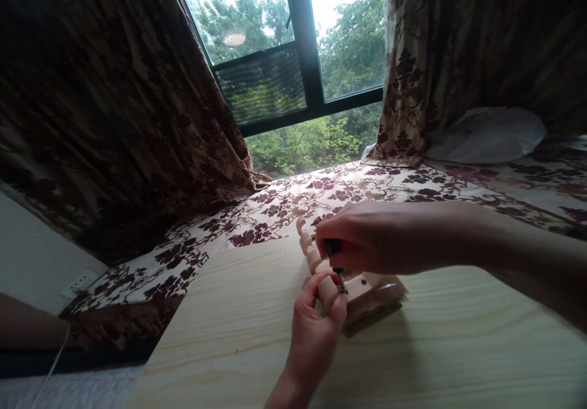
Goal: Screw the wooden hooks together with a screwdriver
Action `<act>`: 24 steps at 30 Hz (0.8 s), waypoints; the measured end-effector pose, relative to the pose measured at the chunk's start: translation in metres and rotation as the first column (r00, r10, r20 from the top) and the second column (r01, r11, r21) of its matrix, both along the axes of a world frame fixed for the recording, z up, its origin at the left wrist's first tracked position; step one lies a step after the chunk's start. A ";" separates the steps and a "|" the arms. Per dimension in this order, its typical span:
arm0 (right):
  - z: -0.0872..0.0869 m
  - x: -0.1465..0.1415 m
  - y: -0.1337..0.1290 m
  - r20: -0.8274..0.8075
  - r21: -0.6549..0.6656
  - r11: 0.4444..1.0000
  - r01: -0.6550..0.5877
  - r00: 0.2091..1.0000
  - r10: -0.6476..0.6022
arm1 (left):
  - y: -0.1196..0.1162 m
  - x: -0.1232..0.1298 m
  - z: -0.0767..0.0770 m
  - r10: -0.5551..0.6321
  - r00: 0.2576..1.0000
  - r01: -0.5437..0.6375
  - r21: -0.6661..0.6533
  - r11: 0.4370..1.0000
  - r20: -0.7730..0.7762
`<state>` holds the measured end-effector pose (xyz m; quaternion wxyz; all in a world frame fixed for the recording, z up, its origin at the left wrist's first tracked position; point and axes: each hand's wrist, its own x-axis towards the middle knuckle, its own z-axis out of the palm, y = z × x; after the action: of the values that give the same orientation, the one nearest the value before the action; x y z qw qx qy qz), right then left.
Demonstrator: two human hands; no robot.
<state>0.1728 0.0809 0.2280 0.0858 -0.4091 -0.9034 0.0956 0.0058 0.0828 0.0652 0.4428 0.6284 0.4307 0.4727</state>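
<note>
My right hand (367, 238) is closed around the dark handle of a screwdriver (334, 251). Its thin metal shaft points down at a pale wooden piece with small dark holes or screws. Below it, my left hand (316, 329) pinches a rounded light-wood block (327, 291) close to the screwdriver's tip. Several curved wooden segments (306, 243) run in a row beyond my fingers, and whether they are joined to the block is hard to see. Beside my left hand, under the wooden piece, lies a brownish packet in clear plastic (378, 305).
Everything rests on a pale wooden tabletop (229, 317). Behind it stretches a flower-patterned cloth (284, 204) up to a window (316, 66) with patterned curtains (114, 91) on both sides. A white bag-like bundle (490, 134) lies at the right. A power strip (85, 282) sits at the left.
</note>
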 end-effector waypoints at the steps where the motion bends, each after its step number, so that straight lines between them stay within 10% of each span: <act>1: 0.003 -0.002 -0.001 0.048 0.011 1.000 0.003 0.999 -0.003 | 0.000 0.000 0.000 -0.003 1.000 0.003 0.009 1.000 0.005; 24: -0.006 -0.011 0.006 0.006 0.173 0.981 0.091 0.996 -0.094 | -0.002 0.003 0.006 -0.028 0.996 0.026 0.026 0.999 0.081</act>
<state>0.1616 0.0867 0.2225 0.1190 -0.4423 -0.8889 0.0101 0.0088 0.0807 0.0708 0.4586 0.6199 0.3979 0.4971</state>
